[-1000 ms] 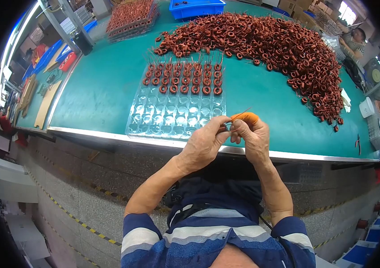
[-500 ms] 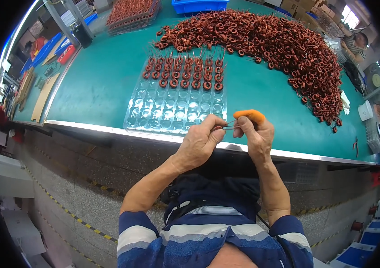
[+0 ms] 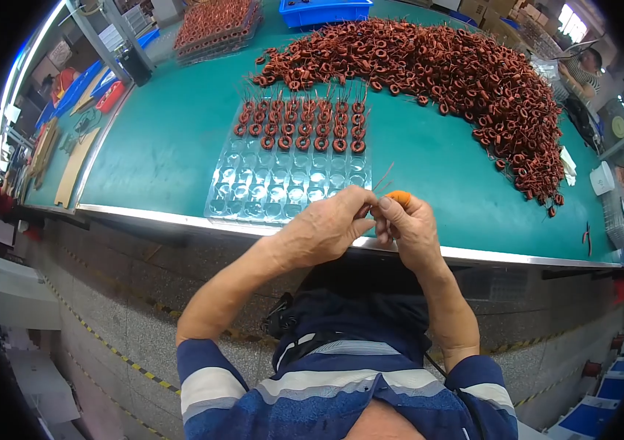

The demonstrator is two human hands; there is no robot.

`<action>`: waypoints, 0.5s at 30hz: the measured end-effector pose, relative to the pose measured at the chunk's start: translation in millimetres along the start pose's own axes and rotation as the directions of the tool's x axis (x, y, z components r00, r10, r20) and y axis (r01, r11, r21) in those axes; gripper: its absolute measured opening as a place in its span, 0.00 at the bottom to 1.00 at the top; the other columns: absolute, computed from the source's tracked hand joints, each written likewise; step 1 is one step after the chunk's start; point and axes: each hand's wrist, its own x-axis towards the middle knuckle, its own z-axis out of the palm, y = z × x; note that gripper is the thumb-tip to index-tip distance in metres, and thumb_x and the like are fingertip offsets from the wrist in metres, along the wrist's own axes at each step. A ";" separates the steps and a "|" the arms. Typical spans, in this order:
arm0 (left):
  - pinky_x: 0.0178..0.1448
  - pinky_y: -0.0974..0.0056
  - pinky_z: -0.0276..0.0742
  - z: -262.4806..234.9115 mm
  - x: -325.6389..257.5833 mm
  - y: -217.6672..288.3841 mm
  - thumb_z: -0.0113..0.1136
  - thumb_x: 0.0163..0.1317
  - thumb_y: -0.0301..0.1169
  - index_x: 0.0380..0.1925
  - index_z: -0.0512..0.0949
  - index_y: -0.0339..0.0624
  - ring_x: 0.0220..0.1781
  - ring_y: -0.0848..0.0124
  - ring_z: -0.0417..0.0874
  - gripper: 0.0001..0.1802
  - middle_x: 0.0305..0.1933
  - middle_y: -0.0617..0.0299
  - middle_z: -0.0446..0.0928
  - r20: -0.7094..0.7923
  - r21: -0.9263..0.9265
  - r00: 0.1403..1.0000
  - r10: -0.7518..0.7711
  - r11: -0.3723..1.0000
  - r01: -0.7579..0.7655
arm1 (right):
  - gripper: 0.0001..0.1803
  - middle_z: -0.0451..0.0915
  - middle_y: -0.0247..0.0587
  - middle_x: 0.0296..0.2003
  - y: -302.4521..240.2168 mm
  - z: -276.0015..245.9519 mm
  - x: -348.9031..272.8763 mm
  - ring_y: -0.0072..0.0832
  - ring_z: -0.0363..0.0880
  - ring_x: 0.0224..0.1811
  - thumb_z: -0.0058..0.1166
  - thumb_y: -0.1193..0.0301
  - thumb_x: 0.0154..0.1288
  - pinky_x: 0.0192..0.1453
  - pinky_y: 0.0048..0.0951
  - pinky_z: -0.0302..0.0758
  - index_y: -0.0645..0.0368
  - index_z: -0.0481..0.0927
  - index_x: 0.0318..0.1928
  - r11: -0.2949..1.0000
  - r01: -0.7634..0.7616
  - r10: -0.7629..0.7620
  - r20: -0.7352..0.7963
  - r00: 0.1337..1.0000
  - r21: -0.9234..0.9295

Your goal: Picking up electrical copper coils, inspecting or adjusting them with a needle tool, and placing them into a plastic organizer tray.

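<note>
1. The left hand [image 3: 338,224] is closing thumb and index finger in a pinch on a small ring-shaped coil with thin metal wire leads [image 3: 385,176]; the ring itself is mostly hiding behind the fingers.
2. The right hand [image 3: 413,226], wearing a bright orange cover [image 3: 400,196] on a finger, is curling its fingertips together just beside that pinch (whether they are gripping the leads, I cannot tell).
3. So the coil is sitting between the two hands, above the near edge of the smooth green table [image 3: 158,150], with its leads pointing up and away.
4. Just beyond the left hand, a clear plastic tray with round pockets [image 3: 242,192] is holding upright red-brown wire-wound rings [image 3: 284,142] in its far rows; the nearer pockets are showing transparent.
5. A big curved heap of loose red-brown rings [image 3: 429,70] is spreading behind and to the right, and slim red-handled pliers [image 3: 588,238] are lying at the far right.
6. The step in hand is probably working the leads by fingertip; the next move seems to be calling for a steady left pinch, with the right fingertips lining up along the wires.
</note>
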 end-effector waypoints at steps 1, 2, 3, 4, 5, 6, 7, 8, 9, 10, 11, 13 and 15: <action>0.42 0.56 0.77 -5.7 0.9 -0.2 0.59 0.62 0.27 0.48 0.68 0.38 0.40 0.53 0.81 0.16 0.37 0.50 0.75 0.069 0.067 0.996 0.062 0.996 -0.067 | 0.14 0.75 0.32 0.21 0.1 -2.3 1.8 0.17 0.72 0.19 0.56 0.63 0.68 0.25 0.16 0.69 0.63 0.80 0.33 0.997 -0.050 0.049 0.027 0.998 0.050; 0.42 0.55 0.77 -10.8 1.5 -0.4 0.60 0.61 0.27 0.48 0.69 0.38 0.40 0.54 0.80 0.17 0.36 0.51 0.73 0.142 0.129 0.983 0.119 0.982 -0.137 | 0.14 0.75 0.32 0.21 -1.4 -3.4 3.0 0.17 0.72 0.19 0.56 0.63 0.68 0.25 0.16 0.69 0.63 0.80 0.33 0.997 -0.051 0.049 0.027 0.998 0.052; 0.42 0.55 0.77 -16.0 1.5 -0.3 0.60 0.61 0.27 0.48 0.69 0.38 0.40 0.54 0.80 0.17 0.36 0.51 0.73 0.143 0.130 0.983 0.117 0.982 -0.136 | 0.14 0.75 0.32 0.21 -4.0 -3.6 4.0 0.17 0.72 0.19 0.56 0.63 0.67 0.25 0.16 0.69 0.63 0.80 0.33 0.992 -0.110 0.105 0.076 0.992 0.062; 0.42 0.56 0.76 -20.6 2.5 -0.9 0.60 0.60 0.27 0.46 0.69 0.39 0.39 0.56 0.79 0.16 0.35 0.53 0.72 0.190 0.198 0.961 0.200 0.951 -0.237 | 0.13 0.76 0.32 0.21 -5.3 -4.1 4.5 0.17 0.73 0.20 0.57 0.64 0.67 0.25 0.16 0.69 0.62 0.79 0.33 0.984 -0.168 0.159 0.120 0.980 0.068; 0.41 0.56 0.75 -24.0 2.9 -1.1 0.59 0.58 0.26 0.45 0.70 0.40 0.38 0.57 0.78 0.15 0.34 0.54 0.70 0.242 0.259 0.930 0.277 0.905 -0.337 | 0.13 0.76 0.32 0.21 -4.8 -3.6 4.8 0.17 0.73 0.20 0.57 0.64 0.67 0.25 0.16 0.69 0.62 0.79 0.33 0.983 -0.167 0.159 0.116 0.981 0.070; 0.41 0.56 0.75 -26.8 2.9 -1.0 0.59 0.58 0.26 0.45 0.70 0.40 0.38 0.57 0.78 0.15 0.34 0.54 0.70 0.246 0.257 0.929 0.278 0.905 -0.339 | 0.13 0.76 0.32 0.21 -3.7 -1.8 5.3 0.17 0.73 0.20 0.57 0.64 0.66 0.24 0.16 0.69 0.63 0.80 0.33 0.973 -0.215 0.206 0.110 0.972 0.080; 0.41 0.57 0.75 -29.1 2.7 -0.9 0.58 0.57 0.27 0.43 0.70 0.40 0.37 0.59 0.77 0.14 0.34 0.55 0.69 0.302 0.401 0.895 0.327 0.808 -0.431 | 0.12 0.76 0.33 0.21 -2.3 -0.1 5.7 0.17 0.73 0.19 0.57 0.65 0.65 0.24 0.16 0.69 0.63 0.80 0.33 0.961 -0.262 0.253 0.105 0.962 0.092; 0.41 0.58 0.74 -30.3 2.8 -0.5 0.56 0.56 0.28 0.41 0.71 0.41 0.35 0.60 0.77 0.12 0.33 0.57 0.68 0.365 0.525 0.857 0.363 0.680 -0.512 | 0.12 0.76 0.33 0.21 0.2 0.9 6.5 0.17 0.73 0.19 0.57 0.65 0.65 0.24 0.16 0.69 0.63 0.80 0.33 0.960 -0.263 0.253 0.102 0.962 0.094; 0.41 0.60 0.73 -28.7 1.3 1.0 0.55 0.54 0.30 0.39 0.71 0.41 0.35 0.63 0.76 0.12 0.32 0.58 0.68 0.393 0.587 0.838 0.379 0.597 -0.546 | 0.11 0.75 0.33 0.21 3.6 1.5 7.5 0.17 0.73 0.19 0.56 0.66 0.64 0.23 0.16 0.68 0.63 0.80 0.33 0.960 -0.270 0.262 0.098 0.960 0.072; 0.41 0.60 0.73 -27.6 0.6 1.6 0.55 0.54 0.30 0.39 0.71 0.41 0.35 0.63 0.76 0.12 0.32 0.58 0.68 0.394 0.588 0.837 0.379 0.597 -0.546 | 0.10 0.75 0.33 0.20 5.7 1.8 8.8 0.17 0.72 0.18 0.56 0.67 0.63 0.23 0.16 0.68 0.64 0.80 0.33 0.960 -0.276 0.270 0.099 0.958 0.048; 0.41 0.60 0.73 -26.4 0.3 2.0 0.55 0.54 0.30 0.39 0.71 0.41 0.35 0.63 0.76 0.12 0.32 0.58 0.68 0.415 0.620 0.822 0.390 0.541 -0.569 | 0.10 0.75 0.33 0.20 6.6 1.8 8.9 0.17 0.72 0.18 0.56 0.67 0.63 0.23 0.16 0.68 0.64 0.80 0.33 0.960 -0.275 0.270 0.099 0.958 0.050; 0.39 0.61 0.73 -22.7 -0.9 1.4 0.56 0.54 0.31 0.38 0.71 0.41 0.34 0.65 0.75 0.12 0.30 0.59 0.67 0.417 0.669 0.813 0.407 0.468 -0.577 | 0.09 0.74 0.32 0.19 7.9 1.7 8.0 0.17 0.71 0.17 0.56 0.69 0.61 0.22 0.17 0.67 0.64 0.80 0.32 0.969 -0.246 0.245 0.087 0.966 0.004; 0.39 0.62 0.73 -18.0 -4.6 -4.3 0.57 0.56 0.30 0.38 0.72 0.40 0.33 0.65 0.75 0.11 0.31 0.58 0.69 0.351 0.654 0.867 0.354 0.569 -0.498 | 0.09 0.73 0.31 0.17 9.5 2.7 7.3 0.17 0.70 0.16 0.56 0.70 0.61 0.21 0.18 0.66 0.64 0.80 0.30 0.981 -0.192 0.193 0.062 0.979 -0.017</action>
